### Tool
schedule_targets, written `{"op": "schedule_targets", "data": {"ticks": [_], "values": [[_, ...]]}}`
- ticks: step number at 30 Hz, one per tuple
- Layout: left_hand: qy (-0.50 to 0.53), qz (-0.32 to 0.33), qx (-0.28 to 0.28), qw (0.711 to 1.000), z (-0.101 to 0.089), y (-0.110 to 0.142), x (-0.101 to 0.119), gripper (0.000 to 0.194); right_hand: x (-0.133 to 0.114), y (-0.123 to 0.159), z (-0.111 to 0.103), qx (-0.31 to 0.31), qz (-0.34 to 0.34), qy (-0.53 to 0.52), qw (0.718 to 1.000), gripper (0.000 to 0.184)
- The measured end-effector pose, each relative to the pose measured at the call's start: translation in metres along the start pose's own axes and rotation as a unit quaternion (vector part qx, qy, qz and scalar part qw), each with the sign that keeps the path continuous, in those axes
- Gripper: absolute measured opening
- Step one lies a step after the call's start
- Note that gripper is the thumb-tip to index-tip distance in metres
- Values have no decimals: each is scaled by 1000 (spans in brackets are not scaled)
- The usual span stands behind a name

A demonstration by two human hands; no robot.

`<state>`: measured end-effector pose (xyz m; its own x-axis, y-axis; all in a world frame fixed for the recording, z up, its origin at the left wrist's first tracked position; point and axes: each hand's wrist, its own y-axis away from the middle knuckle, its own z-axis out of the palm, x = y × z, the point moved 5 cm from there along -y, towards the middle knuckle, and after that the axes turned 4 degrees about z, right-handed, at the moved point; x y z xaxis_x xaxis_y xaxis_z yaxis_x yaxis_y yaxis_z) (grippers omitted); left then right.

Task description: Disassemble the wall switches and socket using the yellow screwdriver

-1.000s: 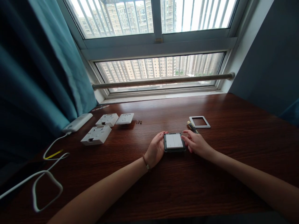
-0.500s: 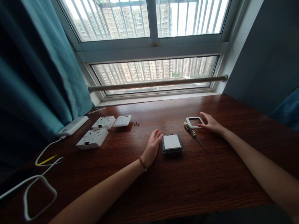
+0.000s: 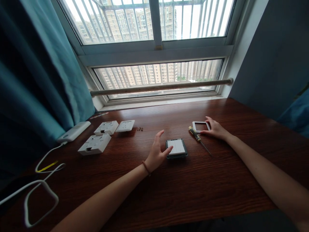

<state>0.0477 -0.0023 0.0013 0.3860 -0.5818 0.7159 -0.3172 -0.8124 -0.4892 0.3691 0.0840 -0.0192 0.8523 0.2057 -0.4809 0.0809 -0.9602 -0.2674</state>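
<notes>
The white two-rocker switch module with a dark grey backing (image 3: 178,147) is lying flat; the left hand (image 3: 155,155) is spreading wide open at its left edge, holding nothing. Beyond its right side, the right hand (image 3: 217,130) is spanning the thin white rectangular plastic frame (image 3: 200,122), thumb and fingers part-open at opposite edges (how firmly, I cannot tell). The frame is probably light, stiff, snappable, best suiting an outer-edge hold.

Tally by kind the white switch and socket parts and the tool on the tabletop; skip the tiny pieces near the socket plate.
White boxes: 2
Socket plate: 1
Switch panel: 1
White frame: 1
Screwdriver: 1
Total: 6
</notes>
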Motion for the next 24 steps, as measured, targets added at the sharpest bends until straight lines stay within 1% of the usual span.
{"op": "schedule_targets", "data": {"ticks": [5,9,11,13,15,17,18,20,21,22,24], "values": [[-7,-2,-9,1000,2,0,-2,61,-3,2,2,-21,-10,-5,1000,91],[-6,-4,-7,1000,2,1,-4,59,-3,1,3,-20,-9,-7,1000,83],[-1,-7,-5,1000,2,1,-6,59,-1,0,3,-8,1,-11,1000,83],[10,-15,-2,1000,2,0,-7,58,4,-2,1,14,19,-17,1000,86],[24,-26,2,999,1,0,-9,59,7,-3,-2,48,42,-25,998,91],[40,-39,6,998,1,0,-9,60,3,-4,-5,83,61,-35,994,94],[47,-45,8,998,1,0,-9,61,-3,-3,-6,96,65,-45,992,93],[61,-50,6,997,-1,-1,-8,64,-27,4,-5,102,51,-78,990,88],[64,-47,-1,997,-2,-2,-7,65,-43,9,-3,97,30,-128,987,86],[65,-42,-11,997,-3,-3,-5,67,-62,16,0,77,-1,-170,982,85],[62,-22,-39,997,-5,-5,-3,73,-99,32,6,44,-54,-218,974,86]]}}
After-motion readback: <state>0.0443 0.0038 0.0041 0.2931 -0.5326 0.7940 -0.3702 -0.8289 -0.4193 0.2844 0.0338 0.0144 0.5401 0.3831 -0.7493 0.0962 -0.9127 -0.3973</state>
